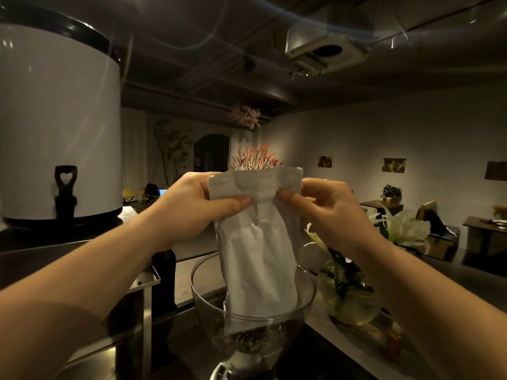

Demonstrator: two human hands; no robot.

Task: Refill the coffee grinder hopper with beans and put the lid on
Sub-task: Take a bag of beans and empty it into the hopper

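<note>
A pale paper coffee bag (259, 242) hangs upside down, its mouth down inside the clear plastic grinder hopper (201, 294). My left hand (189, 207) pinches the bag's upturned bottom edge at the left corner. My right hand (329, 209) pinches the same edge at the right. Dark coffee beans (247, 338) lie in the narrow lower part of the hopper, around the bag's mouth. No lid is in view.
A large white drinks urn (57, 127) with a black tap stands on a steel counter at the left. A dark pepper-mill-like object (164, 278) stands just left of the hopper. A glass vase of white lilies (348, 292) sits close at the right.
</note>
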